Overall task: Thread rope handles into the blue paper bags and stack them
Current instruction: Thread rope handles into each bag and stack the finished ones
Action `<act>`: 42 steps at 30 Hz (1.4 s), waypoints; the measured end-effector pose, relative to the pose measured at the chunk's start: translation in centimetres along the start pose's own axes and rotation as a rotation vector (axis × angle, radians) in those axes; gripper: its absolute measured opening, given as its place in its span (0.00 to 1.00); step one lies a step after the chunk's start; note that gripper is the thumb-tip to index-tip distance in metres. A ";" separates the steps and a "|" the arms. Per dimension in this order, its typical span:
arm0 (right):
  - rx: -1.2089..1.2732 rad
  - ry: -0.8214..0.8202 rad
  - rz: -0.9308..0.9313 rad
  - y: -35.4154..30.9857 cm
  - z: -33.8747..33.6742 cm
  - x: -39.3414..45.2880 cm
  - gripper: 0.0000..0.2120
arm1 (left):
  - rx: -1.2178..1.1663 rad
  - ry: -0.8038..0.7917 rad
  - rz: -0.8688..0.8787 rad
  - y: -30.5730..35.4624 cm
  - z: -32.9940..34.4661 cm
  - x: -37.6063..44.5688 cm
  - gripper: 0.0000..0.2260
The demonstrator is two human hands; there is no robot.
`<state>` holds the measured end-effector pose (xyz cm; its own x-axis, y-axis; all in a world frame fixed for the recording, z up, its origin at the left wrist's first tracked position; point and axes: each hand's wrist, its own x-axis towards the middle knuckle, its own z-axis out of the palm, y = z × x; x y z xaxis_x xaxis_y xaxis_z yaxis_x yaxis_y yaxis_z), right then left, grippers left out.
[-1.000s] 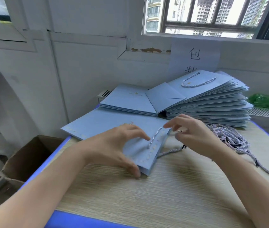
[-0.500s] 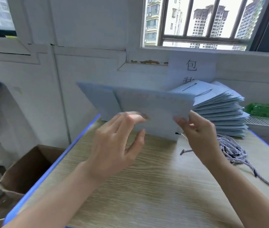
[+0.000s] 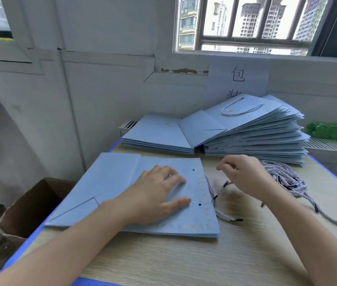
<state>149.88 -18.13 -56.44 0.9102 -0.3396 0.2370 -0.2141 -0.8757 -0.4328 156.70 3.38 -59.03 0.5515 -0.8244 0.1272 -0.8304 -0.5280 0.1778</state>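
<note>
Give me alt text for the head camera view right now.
A person's left hand presses flat on a folded blue paper bag on a wooden table, while the right hand hovers, its fingers curled, beside loose rope handles. Behind, a stack of finished bags sits under a window.

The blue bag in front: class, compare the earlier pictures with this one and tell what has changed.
The blue bag, lifted and turned half a second ago, now lies flat on the table, two empty holes showing. The left hand presses it flat; the right hand has let go and hovers curled near the loose ropes. The stacks of bags behind stayed put.
</note>
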 end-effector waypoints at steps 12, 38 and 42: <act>-0.201 -0.217 -0.089 0.9 0.0 0.2 0.06 | -0.108 -0.163 -0.075 1.5 -0.4 -0.5 0.37; 0.462 -0.233 -0.260 -4.6 2.0 -2.6 0.13 | -0.081 -0.072 -0.227 1.0 -0.2 0.0 0.30; 0.515 -0.180 -0.281 -4.4 1.8 -2.5 0.07 | -0.074 -0.078 -0.232 1.0 -0.4 -0.1 0.31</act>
<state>149.19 -12.78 -56.65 0.9622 -0.0174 0.2719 0.2006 -0.6298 -0.7504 155.85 3.03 -58.48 0.7161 -0.6980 -0.0009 -0.6730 -0.6907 0.2647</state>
